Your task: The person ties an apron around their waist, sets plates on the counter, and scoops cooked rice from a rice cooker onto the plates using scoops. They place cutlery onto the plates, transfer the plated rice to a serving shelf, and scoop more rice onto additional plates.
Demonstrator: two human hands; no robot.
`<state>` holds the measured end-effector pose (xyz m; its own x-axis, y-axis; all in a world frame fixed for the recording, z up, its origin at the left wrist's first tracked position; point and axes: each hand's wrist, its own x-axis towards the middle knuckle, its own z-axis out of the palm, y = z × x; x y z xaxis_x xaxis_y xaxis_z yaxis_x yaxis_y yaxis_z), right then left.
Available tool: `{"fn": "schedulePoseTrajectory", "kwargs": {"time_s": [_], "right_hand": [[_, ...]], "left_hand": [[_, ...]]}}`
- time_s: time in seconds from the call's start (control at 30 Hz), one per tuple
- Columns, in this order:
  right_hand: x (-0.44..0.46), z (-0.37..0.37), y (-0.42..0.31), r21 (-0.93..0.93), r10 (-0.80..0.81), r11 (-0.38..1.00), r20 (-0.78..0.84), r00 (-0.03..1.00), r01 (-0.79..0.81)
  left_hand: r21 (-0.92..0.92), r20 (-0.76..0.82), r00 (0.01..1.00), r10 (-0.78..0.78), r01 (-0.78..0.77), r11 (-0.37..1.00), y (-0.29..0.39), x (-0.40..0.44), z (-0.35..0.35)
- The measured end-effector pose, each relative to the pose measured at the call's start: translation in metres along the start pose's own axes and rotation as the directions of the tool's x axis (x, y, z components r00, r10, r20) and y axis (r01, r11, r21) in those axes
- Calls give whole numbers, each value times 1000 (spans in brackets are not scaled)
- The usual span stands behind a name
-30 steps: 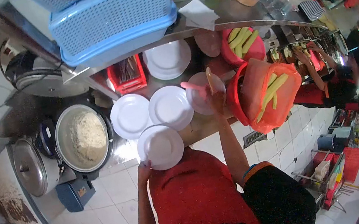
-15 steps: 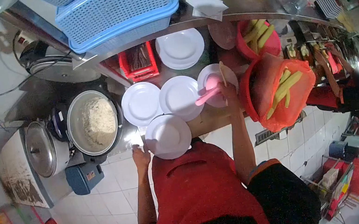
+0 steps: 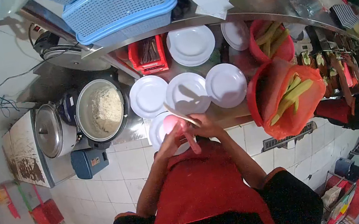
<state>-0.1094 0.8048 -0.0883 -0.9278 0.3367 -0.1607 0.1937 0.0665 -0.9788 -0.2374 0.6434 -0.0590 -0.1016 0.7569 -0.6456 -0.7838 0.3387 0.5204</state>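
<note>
My left hand point(image 3: 169, 145) and my right hand point(image 3: 208, 127) are close together in front of the red apron. Closed on a pink scoop point(image 3: 172, 122), my left hand has the scoop's round bowl upward, and its pink handle points down towards the apron. In my right hand is a long pale paddle point(image 3: 177, 112), which slants up to the left across the scoop. Below the hands, a white plate point(image 3: 156, 129) is partly hidden. Just beyond stand three more white plates in a row: a left plate point(image 3: 149, 96), a middle plate point(image 3: 180, 88) and a right plate point(image 3: 226, 86).
An open pot point(image 3: 83, 113) of rice stands left. Right are a red bag-lined basin point(image 3: 255, 100) and a pink basin point(image 3: 289, 50), both holding long pale-green pieces. Behind are stacked plates point(image 3: 191, 44) and a red crate point(image 3: 135, 55). A shelf point(image 3: 243, 12) overhangs. Another person point(image 3: 353, 112) works far right.
My right hand has come left and towards my body with the scoop and paddle, uncovering the right plate. My left hand has left the near plate's edge and joined it at the scoop.
</note>
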Motion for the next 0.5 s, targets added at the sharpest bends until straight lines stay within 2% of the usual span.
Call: {"fn": "schedulePoseTrajectory", "kwargs": {"time_s": [0.03,0.07,0.1,0.13,0.17,0.2,0.23,0.27,0.3,0.33,0.37,0.4,0.43,0.5], "right_hand": [[-1,-5,19,-58,54,997,92,994,-49],[-6,-6,48,-56,56,997,87,995,-51],[-14,-5,82,-338,175,903,-274,946,-265],[-23,-15,91,-450,168,802,-460,872,-392],[-31,-25,100,-492,156,681,-627,763,-543],[-36,-42,95,-409,43,716,-782,622,-565],[-38,-55,91,-328,-58,760,-894,445,-562],[-36,-65,100,-328,-52,755,-893,447,-568],[-31,-71,119,-343,-143,775,-913,382,-530],[-27,-73,137,-357,-226,794,-924,307,-492],[-24,-74,154,-350,-213,795,-926,312,-496],[-19,-74,169,-270,-160,835,-953,259,-479],[-15,-73,177,-188,-105,870,-974,201,-456],[-12,-63,144,-106,-48,910,-987,153,-401]], "left_hand": [[19,-71,997,32,-31,999,-5,-1,-4],[22,-69,997,28,-27,999,-6,1,-10],[36,-164,984,75,-70,997,-10,6,-20],[52,-250,961,120,-110,993,-12,10,-27],[-71,-176,979,108,-122,990,-7,16,-29],[-75,-163,981,103,-116,990,0,21,-10],[49,-135,978,161,-156,987,6,23,6],[170,-108,971,213,-193,966,11,26,18],[372,113,983,146,-178,911,6,49,-3],[652,143,958,250,-281,704,12,53,22],[758,182,926,331,-347,553,3,68,24],[838,240,885,400,-397,375,-7,84,21],[842,239,888,393,-391,371,-15,98,22],[972,183,775,605,-235,8,-31,118,20]]}}
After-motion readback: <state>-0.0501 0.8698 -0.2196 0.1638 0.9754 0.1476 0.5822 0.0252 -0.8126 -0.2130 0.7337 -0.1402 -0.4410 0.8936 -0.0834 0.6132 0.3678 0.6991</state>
